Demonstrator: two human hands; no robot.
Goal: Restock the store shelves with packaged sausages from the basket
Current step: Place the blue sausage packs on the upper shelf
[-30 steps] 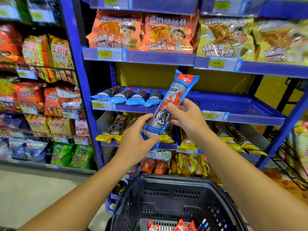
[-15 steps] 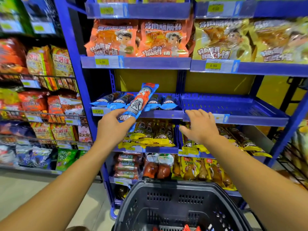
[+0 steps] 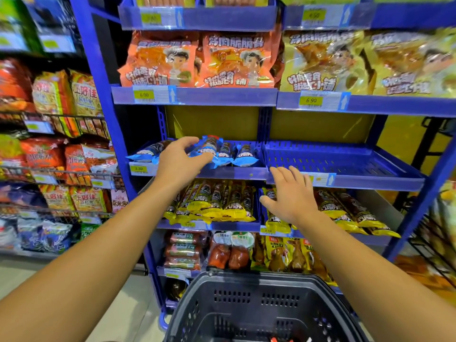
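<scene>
- Across the whole view stands a tall blue metal shelf rack (image 3: pixel 98 77), its tiers stocked with snack bags above and sausages below; the right-hand blue perforated tray (image 3: pixel 345 161) on the middle tier is bare.
- Below, at the bottom edge, sits a dark plastic shopping basket (image 3: pixel 261 304), with a few red-tipped packs just visible at its floor.
- At the middle tier's left tray, the left hand (image 3: pixel 180 161) curls its grip around a blue-wrapped packaged sausage (image 3: pixel 207 150), laying it among the row of matching blue packs (image 3: pixel 243 155).
- Just beside, the right hand (image 3: pixel 291 196) hovers with fingers spread and holds nothing, in front of the yellow-wrapped sausages (image 3: pixel 222 201) one tier down.
- My judgement: the placing step is nearly done; next comes letting go, squaring the pack with its neighbours, then reaching down to the basket for another.
- Yellow price tags read 6.90 (image 3: pixel 144 95) under the orange bags and 2.50 (image 3: pixel 138 168) under the blue packs; the Chinese print on the bags I cannot make out reliably.
</scene>
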